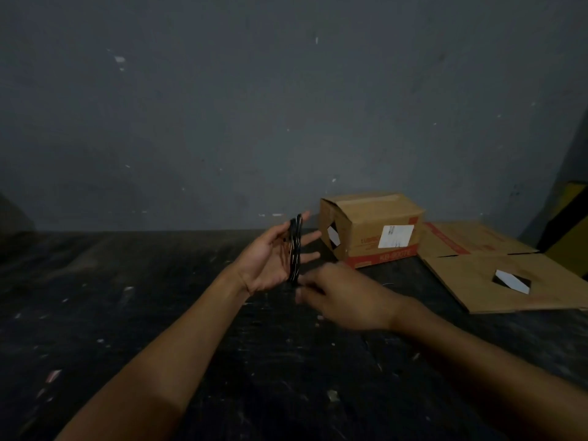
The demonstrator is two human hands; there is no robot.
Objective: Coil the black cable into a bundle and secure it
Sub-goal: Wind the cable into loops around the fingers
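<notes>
The black cable (295, 249) with small white marks is wound in several loops around the spread fingers of my left hand (273, 259), which is held palm up above the dark floor. The loops run from the index fingertip down to the little finger side. My right hand (342, 296) is just below and to the right of the coil, blurred by motion. Its fingertips touch the bottom of the loops and seem to pinch the cable there. The cable's free end is hidden.
A cardboard box (370, 232) with a white label lies on its side behind my hands. Flattened cardboard (496, 275) covers the floor to the right. A grey wall (286, 106) rises behind. A yellow and black object (569, 224) stands at the far right.
</notes>
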